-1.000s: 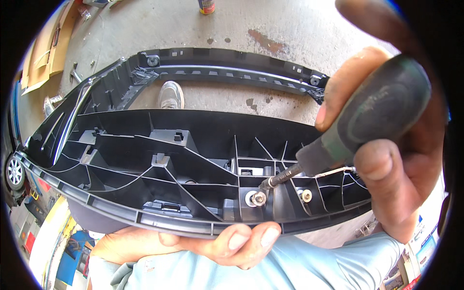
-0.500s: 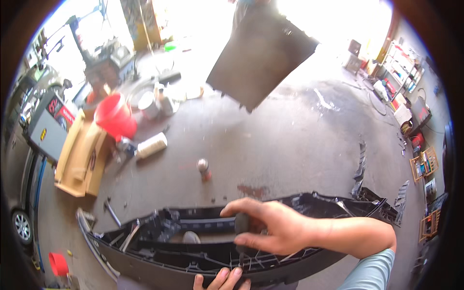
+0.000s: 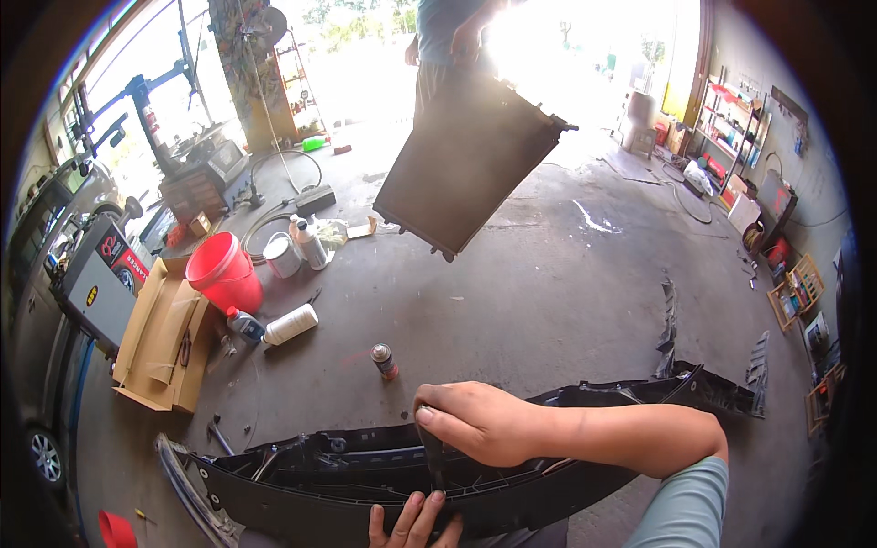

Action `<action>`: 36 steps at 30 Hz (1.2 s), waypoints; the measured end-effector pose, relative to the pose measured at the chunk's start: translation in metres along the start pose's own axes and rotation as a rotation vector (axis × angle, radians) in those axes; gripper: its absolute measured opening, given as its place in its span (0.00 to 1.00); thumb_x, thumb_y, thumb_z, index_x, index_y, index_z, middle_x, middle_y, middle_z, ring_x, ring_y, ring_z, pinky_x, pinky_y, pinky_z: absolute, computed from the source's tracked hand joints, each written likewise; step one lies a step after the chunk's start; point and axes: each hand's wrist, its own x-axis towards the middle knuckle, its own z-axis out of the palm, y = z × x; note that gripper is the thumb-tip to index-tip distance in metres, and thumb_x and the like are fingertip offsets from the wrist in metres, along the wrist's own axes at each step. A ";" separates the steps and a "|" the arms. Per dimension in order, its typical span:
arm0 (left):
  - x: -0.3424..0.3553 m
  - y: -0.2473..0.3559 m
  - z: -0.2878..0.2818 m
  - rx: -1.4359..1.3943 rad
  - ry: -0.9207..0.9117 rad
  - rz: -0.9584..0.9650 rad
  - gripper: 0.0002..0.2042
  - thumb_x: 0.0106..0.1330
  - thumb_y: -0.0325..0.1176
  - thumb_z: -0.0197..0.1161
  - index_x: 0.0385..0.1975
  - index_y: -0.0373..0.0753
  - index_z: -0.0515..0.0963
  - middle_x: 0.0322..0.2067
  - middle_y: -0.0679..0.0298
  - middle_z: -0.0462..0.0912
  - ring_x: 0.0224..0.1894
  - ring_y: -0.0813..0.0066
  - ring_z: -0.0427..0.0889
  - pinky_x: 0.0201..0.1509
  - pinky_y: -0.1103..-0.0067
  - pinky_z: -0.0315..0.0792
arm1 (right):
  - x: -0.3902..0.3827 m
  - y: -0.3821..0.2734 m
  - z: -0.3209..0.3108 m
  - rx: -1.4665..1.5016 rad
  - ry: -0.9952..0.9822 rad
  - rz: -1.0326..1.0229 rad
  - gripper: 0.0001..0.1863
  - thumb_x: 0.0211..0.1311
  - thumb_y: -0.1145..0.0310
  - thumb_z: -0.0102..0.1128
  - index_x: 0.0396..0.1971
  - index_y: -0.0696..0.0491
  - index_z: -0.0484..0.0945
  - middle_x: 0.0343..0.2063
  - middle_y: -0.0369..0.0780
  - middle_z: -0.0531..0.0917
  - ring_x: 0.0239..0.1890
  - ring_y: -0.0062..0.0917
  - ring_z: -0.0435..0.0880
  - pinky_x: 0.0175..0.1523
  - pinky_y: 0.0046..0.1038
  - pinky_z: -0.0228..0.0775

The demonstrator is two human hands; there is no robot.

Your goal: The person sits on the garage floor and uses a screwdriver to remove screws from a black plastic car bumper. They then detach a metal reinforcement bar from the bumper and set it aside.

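A long black car bumper [image 3: 301,511] lies across in front of me, its ribbed inner side facing up. My right hand [image 3: 484,422] is closed around the dark handle of a screwdriver [image 3: 433,457], held upright with its shaft pointing down at the bumper's near edge. The screwdriver's tip is hidden close to my left fingertips. My left hand [image 3: 416,522] grips that near edge from below, fingers over the rim and thumb out of sight.
Beyond the bumper stands a spray can [image 3: 385,362]. On the left are an open cardboard box [image 3: 155,395], a red bucket [image 3: 224,274], bottles [image 3: 290,324] and a hammer [image 3: 219,436]. Another person [image 3: 448,41] carries a flat dark radiator [image 3: 470,164]. Black plastic strips [image 3: 669,329] lie right.
The view has tilted up. My right hand has turned and closed more tightly over the top of the screwdriver handle. My left hand stays on the bumper's edge.
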 end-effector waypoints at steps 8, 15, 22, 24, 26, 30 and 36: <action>0.005 0.000 -0.002 -0.021 0.009 -0.002 0.17 0.74 0.45 0.72 0.58 0.56 0.76 0.76 0.57 0.80 0.79 0.55 0.78 0.85 0.41 0.56 | 0.007 -0.027 0.005 -0.176 0.039 0.132 0.20 0.83 0.56 0.64 0.61 0.55 0.82 0.38 0.54 0.91 0.44 0.55 0.90 0.53 0.45 0.81; -0.002 -0.004 0.002 0.040 -0.062 0.003 0.30 0.56 0.56 0.80 0.59 0.61 0.78 0.74 0.58 0.79 0.78 0.53 0.76 0.87 0.37 0.47 | 0.008 -0.002 0.001 -0.058 0.113 -0.136 0.22 0.82 0.58 0.61 0.63 0.59 0.81 0.48 0.56 0.91 0.55 0.53 0.89 0.62 0.45 0.80; -0.001 -0.006 0.001 0.047 -0.050 0.000 0.35 0.48 0.55 0.84 0.59 0.61 0.78 0.74 0.57 0.78 0.78 0.53 0.76 0.87 0.37 0.47 | 0.014 -0.027 -0.004 -0.211 -0.088 0.138 0.26 0.81 0.60 0.63 0.71 0.58 0.79 0.59 0.54 0.89 0.60 0.45 0.89 0.65 0.42 0.79; -0.002 -0.005 0.000 0.052 -0.058 0.001 0.35 0.49 0.55 0.84 0.58 0.61 0.78 0.74 0.57 0.78 0.78 0.53 0.76 0.87 0.37 0.47 | 0.014 -0.024 -0.001 -0.230 -0.094 0.133 0.28 0.81 0.59 0.63 0.73 0.57 0.76 0.52 0.54 0.90 0.54 0.49 0.90 0.63 0.44 0.80; -0.001 -0.005 -0.002 0.029 -0.066 0.004 0.31 0.53 0.54 0.83 0.58 0.61 0.78 0.74 0.58 0.79 0.78 0.54 0.76 0.88 0.38 0.47 | 0.013 -0.012 0.002 -0.151 -0.045 0.023 0.30 0.82 0.60 0.62 0.76 0.57 0.72 0.49 0.53 0.91 0.49 0.50 0.91 0.62 0.46 0.81; 0.002 -0.004 0.002 0.097 -0.016 0.006 0.23 0.64 0.52 0.78 0.57 0.61 0.78 0.72 0.62 0.81 0.77 0.58 0.78 0.88 0.40 0.48 | 0.013 -0.013 -0.004 0.256 -0.155 0.183 0.35 0.82 0.67 0.59 0.83 0.57 0.63 0.48 0.51 0.92 0.42 0.48 0.91 0.59 0.43 0.82; 0.005 -0.006 0.000 0.096 -0.004 0.020 0.11 0.76 0.47 0.69 0.55 0.64 0.79 0.72 0.68 0.82 0.77 0.66 0.78 0.89 0.42 0.48 | 0.013 -0.013 0.003 -0.236 -0.045 0.045 0.34 0.81 0.66 0.61 0.83 0.55 0.65 0.41 0.51 0.90 0.40 0.41 0.91 0.53 0.40 0.82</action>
